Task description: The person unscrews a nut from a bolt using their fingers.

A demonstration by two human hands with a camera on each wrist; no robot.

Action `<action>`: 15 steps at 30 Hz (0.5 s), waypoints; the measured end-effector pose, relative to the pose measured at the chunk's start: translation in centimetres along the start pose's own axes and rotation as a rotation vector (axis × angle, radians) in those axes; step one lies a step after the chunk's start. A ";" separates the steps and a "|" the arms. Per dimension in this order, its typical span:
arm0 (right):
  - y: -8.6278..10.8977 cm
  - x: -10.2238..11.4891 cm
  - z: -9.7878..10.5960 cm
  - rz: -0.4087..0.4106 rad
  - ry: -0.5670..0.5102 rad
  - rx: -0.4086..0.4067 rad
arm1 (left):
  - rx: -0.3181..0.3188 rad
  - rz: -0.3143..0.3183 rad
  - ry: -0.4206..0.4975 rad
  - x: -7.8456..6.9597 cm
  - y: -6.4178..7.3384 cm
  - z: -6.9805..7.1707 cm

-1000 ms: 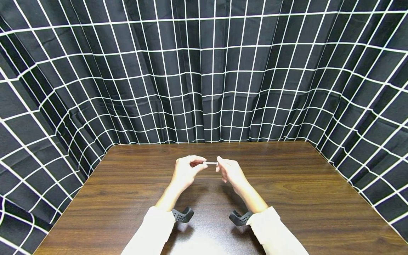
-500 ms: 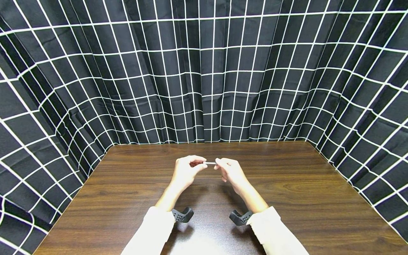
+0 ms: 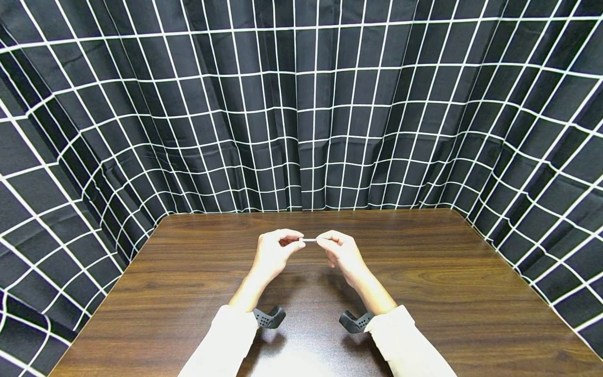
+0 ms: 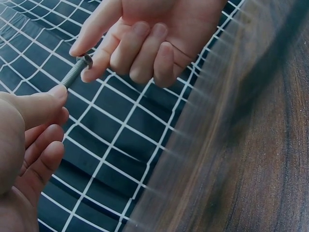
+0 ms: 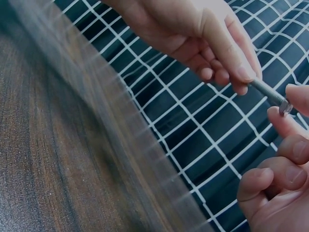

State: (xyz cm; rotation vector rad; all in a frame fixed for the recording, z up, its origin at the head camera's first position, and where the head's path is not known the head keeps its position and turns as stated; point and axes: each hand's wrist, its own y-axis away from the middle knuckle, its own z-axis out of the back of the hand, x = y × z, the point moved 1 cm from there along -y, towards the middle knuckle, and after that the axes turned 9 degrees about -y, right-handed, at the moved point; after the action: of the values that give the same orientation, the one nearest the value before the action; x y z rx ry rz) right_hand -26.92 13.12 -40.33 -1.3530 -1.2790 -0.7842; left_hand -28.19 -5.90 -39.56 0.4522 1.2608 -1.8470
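Note:
A small metal bolt (image 3: pixel 309 240) lies level between my two hands above the table. My left hand (image 3: pixel 273 252) pinches the end of its threaded shank between thumb and fingers, and its tip is hidden there. At the bolt's head, my right hand (image 3: pixel 341 251) has thumb and index finger on either side. The left wrist view shows the threaded bolt (image 4: pixel 73 74) and its round head close by the right fingertips; firm contact is hard to judge. In the right wrist view the other right fingers are curled below the bolt (image 5: pixel 265 91).
A brown wood-grain table (image 3: pixel 188 272) spreads beneath both hands. Dark curtains (image 3: pixel 311 120) with a white grid stand behind and along both sides. Dark bands (image 3: pixel 270 317) sit at the wrists, next to light sleeves (image 3: pixel 221 340).
My right thumb and index finger have moved from apart at the bolt's head to closer together over it, and slightly left. My left hand has barely moved.

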 end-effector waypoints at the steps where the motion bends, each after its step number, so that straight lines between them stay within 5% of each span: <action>1: 0.0 0.0 0.0 0.003 0.002 0.002 | -0.001 -0.003 -0.002 0.0 0.0 0.0; 15: 0.0 0.1 0.0 0.059 -0.036 0.039 | 0.002 0.000 -0.012 -0.1 0.0 0.2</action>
State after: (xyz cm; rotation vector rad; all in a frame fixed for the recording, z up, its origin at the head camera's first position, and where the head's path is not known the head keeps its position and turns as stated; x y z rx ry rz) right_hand -26.93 13.17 -40.23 -1.3726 -1.2707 -0.6941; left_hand -28.13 -6.02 -39.41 0.4414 1.2507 -1.8486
